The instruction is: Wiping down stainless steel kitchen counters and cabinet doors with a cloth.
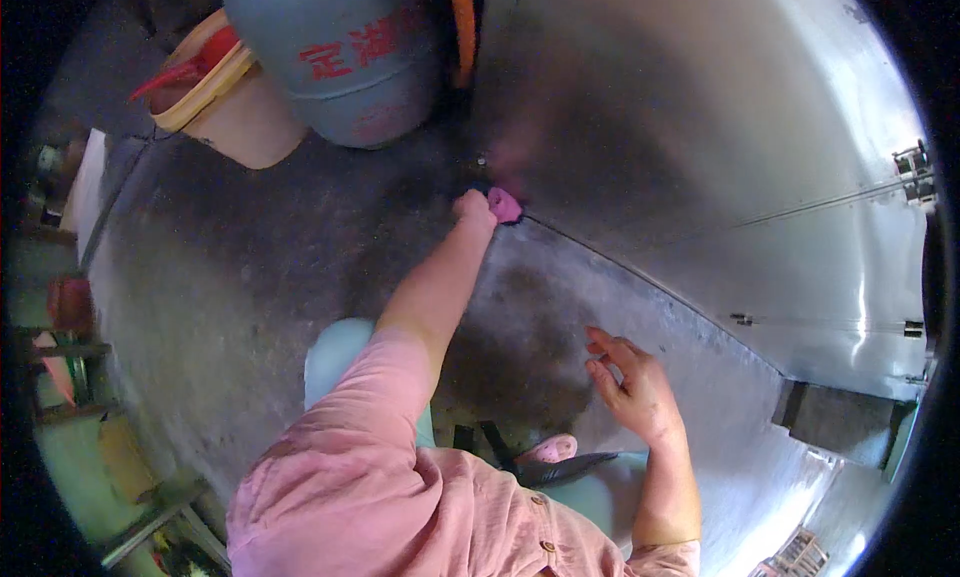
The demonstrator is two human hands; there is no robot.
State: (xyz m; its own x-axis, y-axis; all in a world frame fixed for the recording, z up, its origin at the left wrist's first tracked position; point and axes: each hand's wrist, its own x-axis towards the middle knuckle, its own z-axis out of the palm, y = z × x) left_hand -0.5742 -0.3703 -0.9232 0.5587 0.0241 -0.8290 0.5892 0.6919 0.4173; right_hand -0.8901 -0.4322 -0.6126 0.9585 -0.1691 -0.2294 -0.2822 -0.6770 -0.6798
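My left hand (477,206) reaches far forward, its fingers closed on a pink cloth (505,206) at the lower corner of a large metal cabinet (645,172). Part of the cloth sticks out to the right of the fist, close to the floor. My right hand (625,382) hangs over the grey floor (555,277), fingers bent and apart, holding nothing. Dark damp-looking patches show on the floor between the two arms. A pink clog (551,449) is partly visible below, beside my knee.
Ahead on the left stand a blue-grey barrel (352,74) with red writing and a pale bucket (247,123) with a red plastic scoop (180,74) in it. An orange pole (463,29) rises beside the cabinet. Shelving with various items lines the far left.
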